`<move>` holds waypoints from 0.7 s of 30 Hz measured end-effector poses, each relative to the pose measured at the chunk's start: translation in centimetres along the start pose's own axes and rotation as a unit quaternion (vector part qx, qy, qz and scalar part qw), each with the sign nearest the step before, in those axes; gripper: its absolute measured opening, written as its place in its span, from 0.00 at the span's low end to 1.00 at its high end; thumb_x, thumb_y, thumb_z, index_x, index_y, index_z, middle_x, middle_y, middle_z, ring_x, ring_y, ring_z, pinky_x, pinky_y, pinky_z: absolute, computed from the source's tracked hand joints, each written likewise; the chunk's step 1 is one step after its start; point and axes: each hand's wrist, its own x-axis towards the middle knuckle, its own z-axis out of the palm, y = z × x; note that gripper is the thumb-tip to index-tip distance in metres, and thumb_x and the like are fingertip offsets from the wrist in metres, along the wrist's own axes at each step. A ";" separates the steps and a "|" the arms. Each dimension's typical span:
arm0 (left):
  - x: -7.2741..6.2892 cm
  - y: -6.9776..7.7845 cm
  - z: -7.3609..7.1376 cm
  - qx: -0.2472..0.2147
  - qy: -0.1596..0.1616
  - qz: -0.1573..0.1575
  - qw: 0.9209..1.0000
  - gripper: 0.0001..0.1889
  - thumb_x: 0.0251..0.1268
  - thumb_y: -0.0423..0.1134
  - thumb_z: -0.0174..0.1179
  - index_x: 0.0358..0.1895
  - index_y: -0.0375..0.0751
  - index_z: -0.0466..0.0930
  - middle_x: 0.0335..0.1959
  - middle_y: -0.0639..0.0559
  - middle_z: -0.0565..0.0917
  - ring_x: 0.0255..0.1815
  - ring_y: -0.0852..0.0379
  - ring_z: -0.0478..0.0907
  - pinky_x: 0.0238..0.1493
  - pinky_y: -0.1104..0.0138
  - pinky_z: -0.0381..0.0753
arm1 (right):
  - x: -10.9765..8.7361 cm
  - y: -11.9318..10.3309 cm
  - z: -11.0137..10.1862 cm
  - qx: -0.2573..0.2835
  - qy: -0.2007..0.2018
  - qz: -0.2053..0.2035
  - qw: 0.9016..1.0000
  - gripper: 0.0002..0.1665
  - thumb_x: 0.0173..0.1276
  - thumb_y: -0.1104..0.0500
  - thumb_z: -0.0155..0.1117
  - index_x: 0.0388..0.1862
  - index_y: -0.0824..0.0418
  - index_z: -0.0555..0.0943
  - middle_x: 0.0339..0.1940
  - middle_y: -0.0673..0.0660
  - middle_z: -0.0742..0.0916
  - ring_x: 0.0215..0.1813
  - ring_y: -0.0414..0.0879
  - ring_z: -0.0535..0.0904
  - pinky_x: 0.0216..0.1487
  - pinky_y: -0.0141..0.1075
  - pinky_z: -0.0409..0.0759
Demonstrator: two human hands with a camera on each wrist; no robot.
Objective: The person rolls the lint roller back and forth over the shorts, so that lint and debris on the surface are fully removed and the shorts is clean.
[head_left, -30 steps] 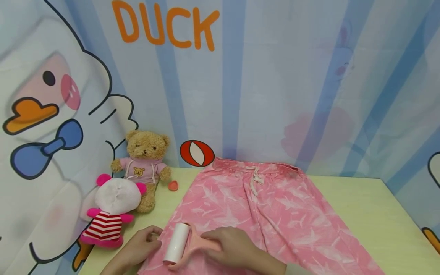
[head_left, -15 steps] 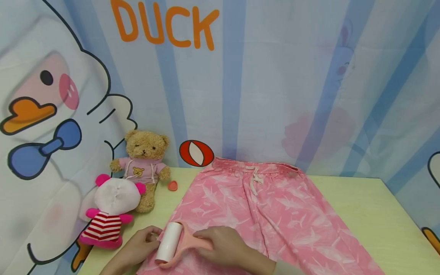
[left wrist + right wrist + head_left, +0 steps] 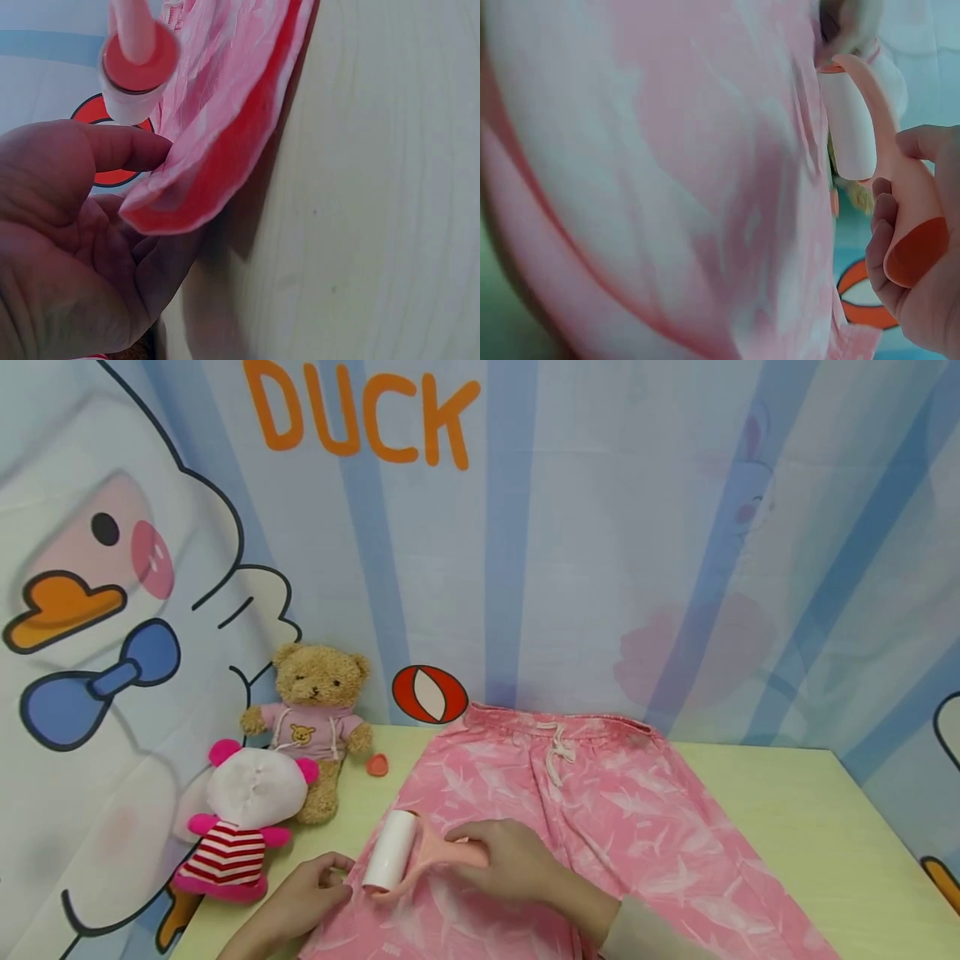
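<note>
Pink patterned shorts (image 3: 645, 835) with a white drawstring lie spread on the table, waistband toward the backdrop. My right hand (image 3: 517, 864) holds the peach handle of a lint roller (image 3: 392, 852), whose white roll is over the shorts' left leg. Curled fingers wrap the handle (image 3: 915, 202) in the right wrist view. At the left edge of the shorts, my left hand (image 3: 307, 897) pinches the fabric; in the left wrist view the pinched hem (image 3: 187, 202) stands slightly off the table. Whether the roll touches the cloth is hard to tell.
A brown teddy bear (image 3: 318, 718) in a pink hoodie sits back left. In front of it is a white and pink plush toy (image 3: 255, 785) with a striped dress. A small red object (image 3: 377, 765) lies on the pale table (image 3: 825, 827). A printed duck backdrop (image 3: 585, 527) hangs behind.
The roller in my right hand shifted left toward the shorts' edge, then went back right and farther up the leg. My left hand keeps its place.
</note>
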 end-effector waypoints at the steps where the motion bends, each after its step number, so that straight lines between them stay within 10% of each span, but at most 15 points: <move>1: 0.0 0.1 0.0 0.000 0.000 -0.002 1.000 0.17 0.65 0.32 0.62 0.56 0.29 0.78 0.29 0.49 0.81 0.31 0.53 0.76 0.31 0.64 0.75 | 0.3 0.2 -0.4 0.008 0.000 0.008 1.000 0.16 0.67 0.47 0.73 0.53 0.46 0.88 0.38 0.37 0.88 0.36 0.30 0.80 0.43 0.33 0.79; 21: -0.1 0.4 0.0 -0.006 0.000 -0.017 1.000 0.19 0.65 0.33 0.62 0.57 0.28 0.77 0.30 0.49 0.80 0.30 0.53 0.77 0.30 0.63 0.76 | 4.6 4.4 -2.0 -0.022 0.021 0.082 0.996 0.19 0.70 0.45 0.70 0.56 0.50 0.87 0.39 0.44 0.87 0.29 0.39 0.73 0.34 0.37 0.73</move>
